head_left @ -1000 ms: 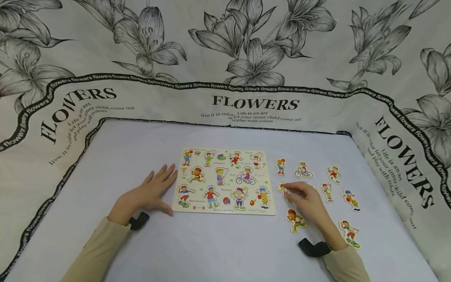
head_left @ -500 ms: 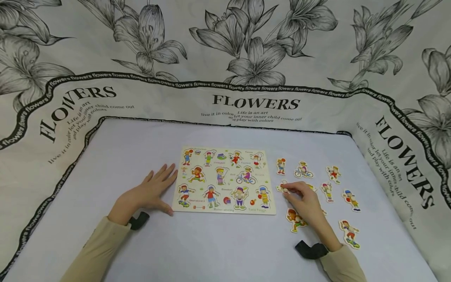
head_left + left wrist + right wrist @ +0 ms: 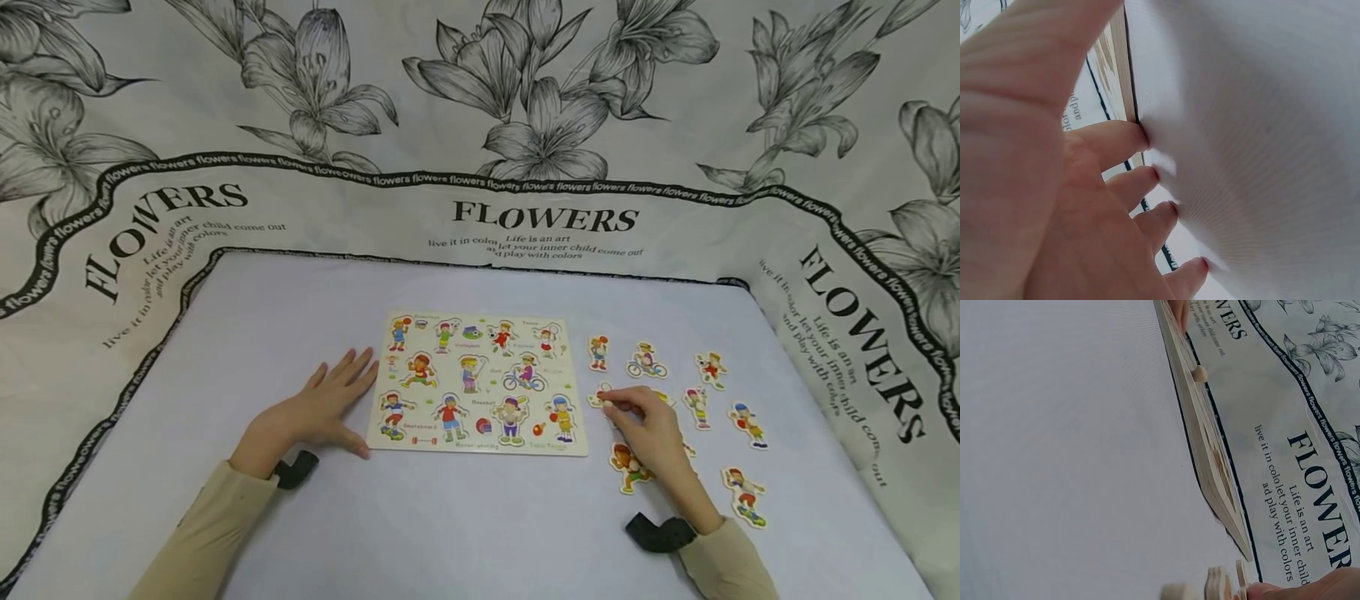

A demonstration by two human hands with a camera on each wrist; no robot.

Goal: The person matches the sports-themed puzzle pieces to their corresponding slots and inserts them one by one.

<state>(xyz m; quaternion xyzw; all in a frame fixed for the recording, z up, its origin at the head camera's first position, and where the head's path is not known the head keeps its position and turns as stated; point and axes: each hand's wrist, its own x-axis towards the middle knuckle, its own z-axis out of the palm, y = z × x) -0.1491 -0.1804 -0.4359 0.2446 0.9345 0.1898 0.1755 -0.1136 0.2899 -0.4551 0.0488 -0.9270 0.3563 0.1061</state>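
A cream wooden puzzle board (image 3: 442, 387) printed with sports children lies mid-table. My left hand (image 3: 315, 414) rests spread beside its left edge. In the left wrist view, the fingertips (image 3: 1161, 215) touch the white cloth and the nearest one meets the board's edge (image 3: 1124, 69). To the right of the board, my right hand (image 3: 648, 429) pinches a small cut-out puzzle piece (image 3: 597, 398) between thumb and index finger, low over the cloth. The fingers hide most of this piece. A runner piece (image 3: 628, 469) lies just below the hand, partly covered.
Several loose pieces lie around the right hand, such as a cyclist (image 3: 647, 362), a footballer (image 3: 710, 370) and a skateboarder (image 3: 745, 497). In the right wrist view, a wooden knob (image 3: 1199, 374) stands up from the board. Flower-printed cloth (image 3: 540, 221) surrounds the white tabletop.
My right hand and wrist have shifted slightly left, baring part of a piece behind the hand. The left hand and the board have stayed put.
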